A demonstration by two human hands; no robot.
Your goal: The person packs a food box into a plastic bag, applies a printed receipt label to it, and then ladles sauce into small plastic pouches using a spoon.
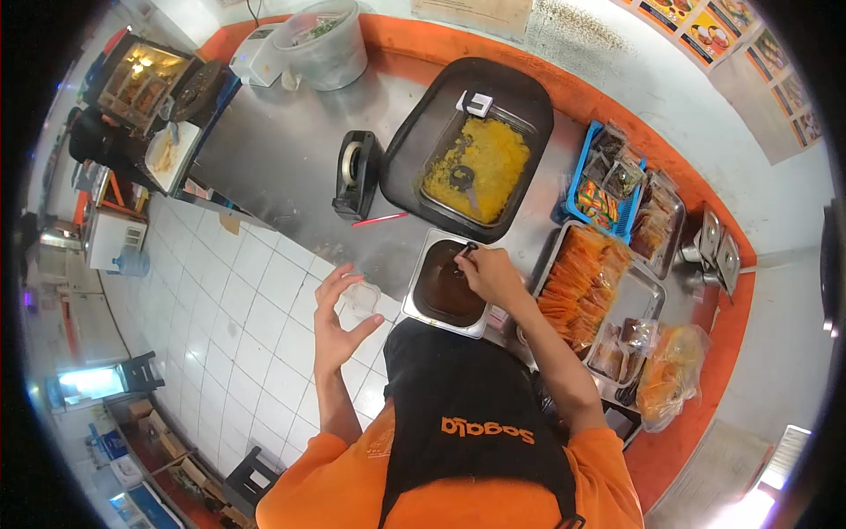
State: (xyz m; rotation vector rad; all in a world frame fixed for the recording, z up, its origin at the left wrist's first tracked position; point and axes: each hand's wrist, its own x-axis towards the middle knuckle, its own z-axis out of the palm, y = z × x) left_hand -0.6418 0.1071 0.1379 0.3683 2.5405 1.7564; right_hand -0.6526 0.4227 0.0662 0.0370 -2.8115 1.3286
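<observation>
My right hand (493, 278) is closed on the dark handle of a spoon (465, 250), which reaches into brown sauce (448, 280). The sauce sits in a deep rectangular metal pan (416, 298) at the counter's front edge, close to my apron. To the left of the pan, my left hand (333, 319) is curved around a small clear plastic bag (360, 301), with thumb and fingers on either side of it. The spoon's bowl is hard to make out in the sauce.
Beyond the pan, a black tray (405, 167) bears a metal pan of yellow crumbly food (493, 167). A tape dispenser (357, 175) and red pen (381, 219) lie left of it. At right are packed orange sachets (582, 282), a blue basket (577, 189) and a bagged orange item (672, 375).
</observation>
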